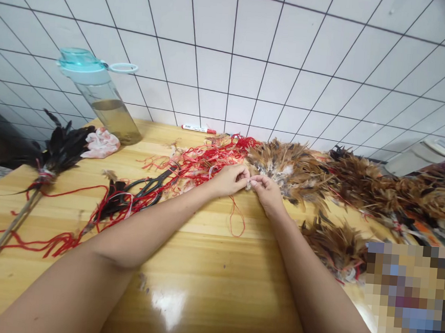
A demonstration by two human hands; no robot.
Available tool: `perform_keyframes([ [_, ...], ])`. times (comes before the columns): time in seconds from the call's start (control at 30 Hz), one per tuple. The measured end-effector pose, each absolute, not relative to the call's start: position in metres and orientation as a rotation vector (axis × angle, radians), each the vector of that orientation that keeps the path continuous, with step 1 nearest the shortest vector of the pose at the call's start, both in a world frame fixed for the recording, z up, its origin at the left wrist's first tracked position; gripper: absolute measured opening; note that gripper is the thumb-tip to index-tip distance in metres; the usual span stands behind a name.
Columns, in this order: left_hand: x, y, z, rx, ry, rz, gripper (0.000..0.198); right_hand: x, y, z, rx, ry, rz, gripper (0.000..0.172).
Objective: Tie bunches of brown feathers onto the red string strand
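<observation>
My left hand (229, 180) and my right hand (267, 191) meet over the middle of the table, fingertips pinched close together. A small pale, downy feather tuft (248, 186) shows at the fingertips; how each hand grips it is too small to make out. Below my left hand a thin red string loop (238, 224) lies on the wood, its upper end hidden by the hand. Just behind my right hand spreads a bunch of brown feathers (290, 166). A tangled heap of red string (208, 157) lies behind and left of my left hand.
Black scissors (149, 187) lie among red strings on the left. A stick with black feathers (26, 207) rests at the left edge. A water bottle (113, 112), crumpled plastic (101, 143) and a marker (198, 129) stand or lie near the tiled wall. More brown feather bunches (393, 193) fill the right.
</observation>
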State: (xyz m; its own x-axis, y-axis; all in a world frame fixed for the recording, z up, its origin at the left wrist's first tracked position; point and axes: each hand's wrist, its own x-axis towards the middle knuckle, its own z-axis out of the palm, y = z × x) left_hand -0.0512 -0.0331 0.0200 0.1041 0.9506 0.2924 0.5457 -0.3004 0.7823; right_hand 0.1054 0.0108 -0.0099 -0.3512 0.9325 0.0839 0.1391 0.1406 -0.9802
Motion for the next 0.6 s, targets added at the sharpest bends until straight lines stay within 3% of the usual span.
perform_keyframes([
  [0.27,-0.052,-0.027,0.01,1.693,1.322,1.07,0.01,0.106,0.01,-0.013,-1.177,-1.917,1.015,0.014],
  [0.6,-0.045,-0.03,0.009,1.249,1.138,1.256,0.015,0.105,0.011,-0.016,-1.195,-1.921,1.001,0.008],
])
